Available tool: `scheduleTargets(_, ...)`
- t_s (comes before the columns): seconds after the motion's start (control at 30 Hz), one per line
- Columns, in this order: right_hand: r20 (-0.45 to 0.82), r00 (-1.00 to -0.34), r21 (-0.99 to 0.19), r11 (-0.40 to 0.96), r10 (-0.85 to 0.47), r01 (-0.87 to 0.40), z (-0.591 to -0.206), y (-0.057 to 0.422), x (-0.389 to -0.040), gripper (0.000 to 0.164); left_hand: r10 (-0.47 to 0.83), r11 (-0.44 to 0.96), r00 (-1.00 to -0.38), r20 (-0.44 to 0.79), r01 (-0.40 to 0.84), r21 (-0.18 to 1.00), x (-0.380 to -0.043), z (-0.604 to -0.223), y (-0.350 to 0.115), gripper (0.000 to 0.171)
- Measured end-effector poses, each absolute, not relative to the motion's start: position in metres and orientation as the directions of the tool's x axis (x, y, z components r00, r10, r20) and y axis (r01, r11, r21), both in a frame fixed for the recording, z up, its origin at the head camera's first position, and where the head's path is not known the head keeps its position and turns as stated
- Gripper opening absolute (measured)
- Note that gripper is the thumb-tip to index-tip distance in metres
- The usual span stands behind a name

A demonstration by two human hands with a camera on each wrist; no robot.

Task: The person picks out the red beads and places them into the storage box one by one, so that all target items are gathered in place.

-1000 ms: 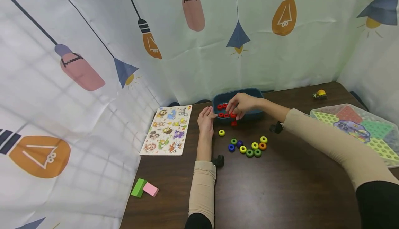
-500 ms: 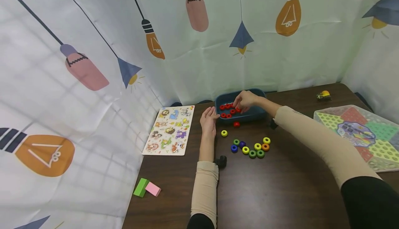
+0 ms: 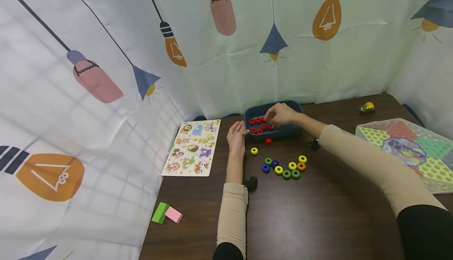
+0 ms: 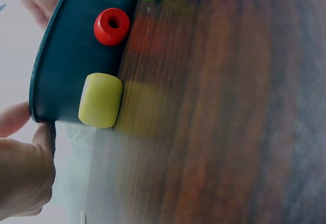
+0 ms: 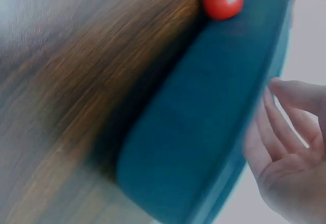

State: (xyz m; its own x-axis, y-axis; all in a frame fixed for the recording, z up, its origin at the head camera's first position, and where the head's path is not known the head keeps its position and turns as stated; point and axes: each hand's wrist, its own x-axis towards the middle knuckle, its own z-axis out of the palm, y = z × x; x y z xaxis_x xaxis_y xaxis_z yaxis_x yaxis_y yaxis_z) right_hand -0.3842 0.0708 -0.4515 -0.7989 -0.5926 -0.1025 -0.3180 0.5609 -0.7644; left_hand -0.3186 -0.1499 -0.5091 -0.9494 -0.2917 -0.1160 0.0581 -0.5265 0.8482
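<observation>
A dark blue basket [image 3: 293, 131] stands at the back of the table with several red beads [image 3: 253, 131] inside. My right hand [image 3: 281, 115] reaches down into it, over the beads. The basket wall hides its fingertips in the right wrist view, so whether they hold a bead is unclear. My left hand [image 3: 236, 137] lies along the basket's left end, fingers extended and thumb touching the rim corner. One red bead [image 3: 268, 141] sits outside against the front wall. A yellow bead [image 3: 254, 151] is just in front of the basket.
Nearer on the table lie several loose beads in green, blue, yellow and orange [image 3: 301, 166]. An animal picture board [image 3: 191, 148] is at left, with green [image 3: 161, 212] and pink blocks [image 3: 174, 214] below. A clear-lidded game box [image 3: 407, 150] and small yellow toy [image 3: 368, 107] are at right.
My right hand has moved from the basket's front edge, where it had a red bead at its fingers, deeper inside. More red beads now show there. My left hand stays at the left end.
</observation>
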Motion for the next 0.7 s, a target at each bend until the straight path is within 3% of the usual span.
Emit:
scheduleTargets(0.3,-0.041,-0.721,-0.768,0.484,-0.691,-0.420,-0.432,0.066,-0.342,0.019,-0.286,-0.532,-0.953,-0.104,0.067,0.844,-0.319,-0.508,-0.151,0.064)
scheduleTargets(0.5,-0.057,-0.644,-0.582,0.550,-0.763,-0.599,-0.447,0.058,-0.315,0.023,-0.284,-0.532,-0.953,-0.109,0.062,0.845,-0.317,-0.509,-0.151,0.065)
scheduleTargets(0.7,-0.075,-0.630,-0.450,0.590,-0.773,-0.670,-0.461,0.049,-0.296,0.034,-0.290,-0.540,-0.951,-0.109,0.068,0.839,-0.318,-0.508,-0.150,0.063)
